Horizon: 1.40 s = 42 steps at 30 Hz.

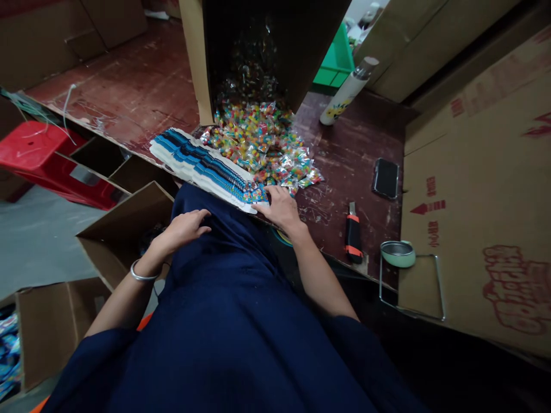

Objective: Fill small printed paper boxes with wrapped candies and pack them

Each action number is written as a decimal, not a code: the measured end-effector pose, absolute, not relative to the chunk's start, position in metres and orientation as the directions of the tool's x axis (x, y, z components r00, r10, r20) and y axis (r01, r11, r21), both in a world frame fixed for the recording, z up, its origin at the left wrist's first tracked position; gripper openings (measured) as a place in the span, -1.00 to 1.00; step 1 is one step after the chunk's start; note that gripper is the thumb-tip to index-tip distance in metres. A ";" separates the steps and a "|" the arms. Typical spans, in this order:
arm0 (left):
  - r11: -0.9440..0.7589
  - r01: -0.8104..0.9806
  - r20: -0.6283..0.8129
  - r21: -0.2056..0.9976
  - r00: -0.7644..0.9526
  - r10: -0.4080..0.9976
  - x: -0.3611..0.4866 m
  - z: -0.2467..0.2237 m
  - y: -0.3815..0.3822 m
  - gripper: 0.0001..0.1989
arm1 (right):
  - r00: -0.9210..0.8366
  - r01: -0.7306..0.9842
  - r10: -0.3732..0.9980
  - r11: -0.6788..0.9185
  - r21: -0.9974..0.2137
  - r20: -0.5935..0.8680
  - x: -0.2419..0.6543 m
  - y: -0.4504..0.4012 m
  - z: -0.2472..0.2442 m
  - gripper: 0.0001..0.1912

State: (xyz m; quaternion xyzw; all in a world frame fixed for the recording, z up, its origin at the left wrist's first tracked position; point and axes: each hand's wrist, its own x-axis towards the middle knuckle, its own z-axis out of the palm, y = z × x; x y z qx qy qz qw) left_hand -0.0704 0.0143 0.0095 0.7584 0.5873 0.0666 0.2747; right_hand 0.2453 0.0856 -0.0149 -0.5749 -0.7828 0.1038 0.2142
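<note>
My right hand rests flat on the near end of a fanned row of blue and white printed cards at the table's front edge, fingers spread, next to a heap of small clear packets of coloured candy. The heap spills out of a tipped dark cardboard box. My left hand lies on my lap over the dark blue garment, fingers loosely apart, holding nothing. A silver bangle sits on that wrist.
On the worn brown table lie a black phone, an orange and black utility knife, a white bottle and a green bowl. A large printed carton stands right. Open cartons and a red stool are left.
</note>
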 end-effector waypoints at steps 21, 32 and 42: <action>0.336 -0.589 -0.233 0.735 0.246 0.941 0.007 0.022 0.003 -0.42 | -0.438 0.384 0.499 0.856 -0.346 0.748 0.182 -0.012 0.026 -0.82; 0.410 -0.388 -0.234 0.825 0.425 0.874 -0.010 0.024 0.002 -0.40 | -0.487 0.385 0.850 0.413 -0.825 0.199 0.196 0.017 0.053 -0.63; 0.184 -0.286 -0.170 0.940 0.072 0.983 -0.001 0.023 0.002 -0.60 | -0.213 0.234 0.968 0.185 -0.954 0.135 0.183 0.008 0.040 -0.68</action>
